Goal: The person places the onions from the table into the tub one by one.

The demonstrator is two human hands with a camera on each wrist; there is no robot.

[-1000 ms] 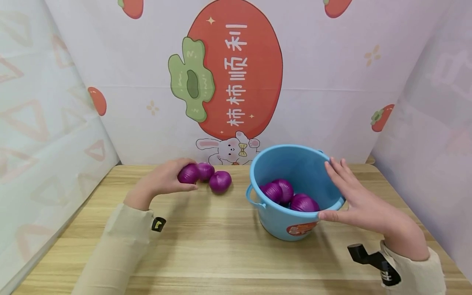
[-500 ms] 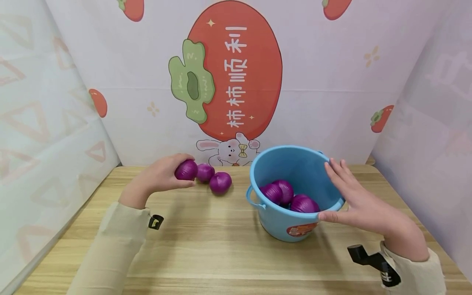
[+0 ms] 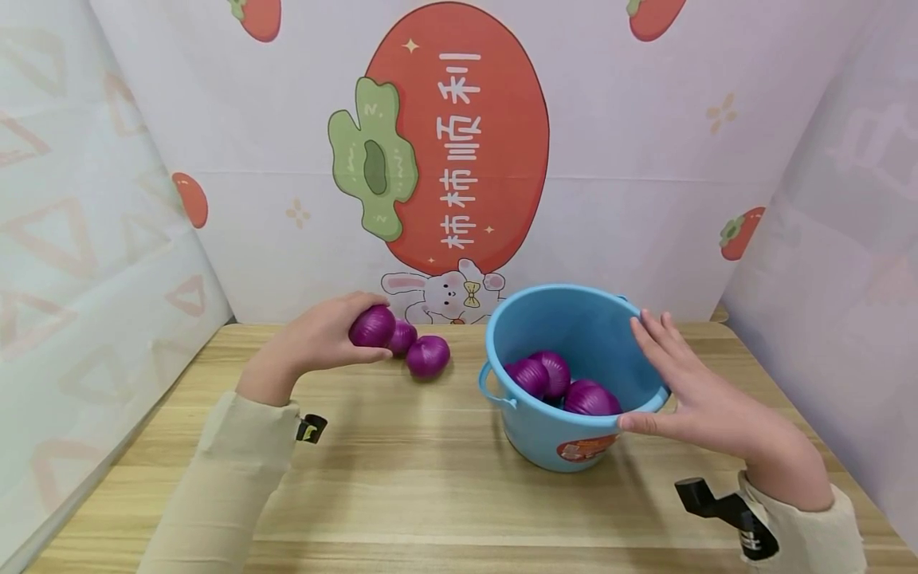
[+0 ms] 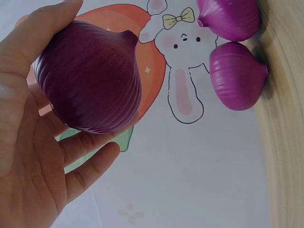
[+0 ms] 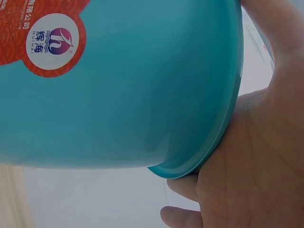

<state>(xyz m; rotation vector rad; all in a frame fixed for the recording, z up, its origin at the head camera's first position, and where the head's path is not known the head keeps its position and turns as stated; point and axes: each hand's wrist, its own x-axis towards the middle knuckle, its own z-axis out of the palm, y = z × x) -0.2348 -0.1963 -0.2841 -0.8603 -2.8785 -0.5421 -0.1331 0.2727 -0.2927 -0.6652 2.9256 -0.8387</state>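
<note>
My left hand (image 3: pixel 326 339) grips a purple onion (image 3: pixel 372 326), lifted off the table, with thumb and fingers about its sides; the left wrist view shows the same onion (image 4: pixel 90 78) large in the palm. Just beyond it, two more onions lie on the table, one partly hidden (image 3: pixel 403 339) and one nearer the middle (image 3: pixel 428 356). My right hand (image 3: pixel 699 399) rests against the right rim of a blue bucket (image 3: pixel 555 437), its fingers straight and spread. Several onions (image 3: pixel 590 397) sit inside the bucket. In the right wrist view, the palm (image 5: pixel 251 166) lies along the bucket's rim.
The bucket's handle (image 3: pixel 495 388) hangs at its left side. A wooden table (image 3: pixel 402 478) ends at a printed cloth backdrop (image 3: pixel 610 159), with cloth walls at left and right. Black straps with mounts (image 3: pixel 731 510) sit at both wrists.
My left hand has raised its onion off the table, drawn slightly left, then shifted back right. The right hand and the bucket have stayed in place.
</note>
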